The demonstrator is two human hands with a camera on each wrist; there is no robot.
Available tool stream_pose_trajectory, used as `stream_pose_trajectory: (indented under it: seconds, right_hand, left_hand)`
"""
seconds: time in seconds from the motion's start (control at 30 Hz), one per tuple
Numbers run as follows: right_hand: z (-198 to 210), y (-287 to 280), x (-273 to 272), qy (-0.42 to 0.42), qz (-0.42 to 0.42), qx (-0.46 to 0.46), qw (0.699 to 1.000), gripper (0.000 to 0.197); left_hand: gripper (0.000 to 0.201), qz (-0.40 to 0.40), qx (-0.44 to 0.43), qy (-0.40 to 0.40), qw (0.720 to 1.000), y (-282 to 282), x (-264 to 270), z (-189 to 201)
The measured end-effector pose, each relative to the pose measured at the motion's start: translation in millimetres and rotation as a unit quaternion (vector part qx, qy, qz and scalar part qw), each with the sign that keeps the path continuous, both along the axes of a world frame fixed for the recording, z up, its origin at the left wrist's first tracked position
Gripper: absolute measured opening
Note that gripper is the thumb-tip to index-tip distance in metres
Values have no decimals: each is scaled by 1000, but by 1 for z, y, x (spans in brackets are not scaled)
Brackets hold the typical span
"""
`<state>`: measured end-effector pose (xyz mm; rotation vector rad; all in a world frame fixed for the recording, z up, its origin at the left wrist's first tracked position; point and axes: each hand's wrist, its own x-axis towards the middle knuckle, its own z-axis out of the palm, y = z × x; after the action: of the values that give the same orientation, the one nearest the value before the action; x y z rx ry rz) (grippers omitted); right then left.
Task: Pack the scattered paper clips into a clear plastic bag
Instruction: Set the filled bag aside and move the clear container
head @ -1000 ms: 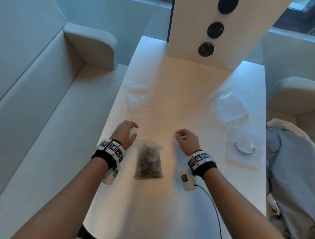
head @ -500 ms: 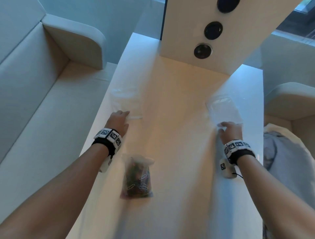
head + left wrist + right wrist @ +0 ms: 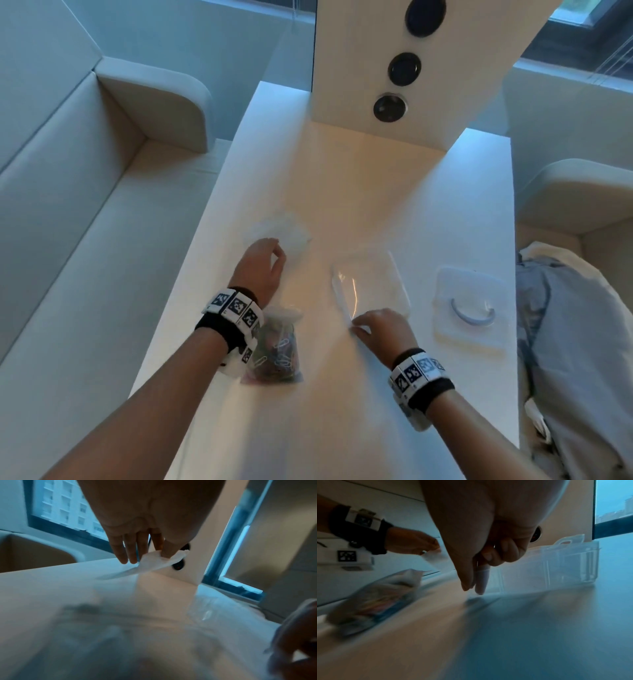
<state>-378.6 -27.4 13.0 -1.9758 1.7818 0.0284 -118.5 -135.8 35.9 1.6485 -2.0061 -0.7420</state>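
A clear bag filled with coloured paper clips (image 3: 275,349) lies on the white table (image 3: 359,192) just right of my left wrist; it also shows, blurred, in the right wrist view (image 3: 373,601). My left hand (image 3: 279,255) pinches the edge of an empty clear bag (image 3: 284,231) between thumb and forefinger (image 3: 157,561). My right hand (image 3: 356,327) pinches the near corner of a second empty clear bag (image 3: 371,284); plastic covers one fingertip (image 3: 481,580). No loose clips are visible.
A clear plastic box (image 3: 469,308) with a curved handle sits right of my right hand, low and close in the right wrist view (image 3: 556,568). A white panel with round sockets (image 3: 400,68) stands at the table's far end. Cushioned benches flank both sides; grey cloth (image 3: 575,342) lies right.
My right hand has pulled its empty bag left and nearer, toward the table's middle. My left hand has taken hold of the left empty bag and drawn it slightly inward.
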Motion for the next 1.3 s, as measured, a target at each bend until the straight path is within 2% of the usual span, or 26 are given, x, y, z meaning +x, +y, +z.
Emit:
stream_pose_trajectory:
  seconds: [0.07,0.17,0.23,0.3,0.37,0.43,0.5,0.57,0.7,0.9,0.97,1.17,1.3]
  right_hand:
    - [2,24,8,-28,-28,25,999,27]
    - [10,48,7,-129,-132,53,981,24]
    - [21,58,-7,-153,-216,-1,964,20]
    - [32,68,-27,-143,-283,-65,946,33]
    - [38,76,-42,-124,-262,-89,953,51]
    - [34,82,-50,-103,-162,-75,979,60]
    - [27,84,-49,-74,-74,-44,994,40]
    - [21,89,-49,-56,-57,-10,997,25]
    - [18,95,-48,-57,-98,4,994,23]
    - [12,87,-50,-94,-162,-15,982,15]
    - [10,86,-52,-110,-169,-21,979,20]
    - [11,84,-66,-150,-222,-83,960,17]
    - [2,75,-87,-143,-303,-127,934,12]
  left_hand:
    - [13,-58,-5,33,998,24,-29,18]
    - [6,-141,41,48,988,61,-68,33]
    - [7,-183,53,22,981,82,-88,32]
    - [8,-216,58,-16,975,99,-101,22]
    - [8,-243,72,-57,966,114,-110,11]
    - [12,-259,85,-98,957,127,-117,2]
    - [18,-255,111,-101,955,136,-118,-7]
    - [22,-256,129,-90,954,144,-119,-9]
    - [34,-250,156,-78,952,152,-118,-6]
    - [17,-218,105,-72,968,139,-125,-7]
    - [20,-222,84,-100,966,131,-129,-12]
    - [27,-227,25,-279,933,111,-144,-20]
    - [26,-203,21,-292,934,102,-148,-26]
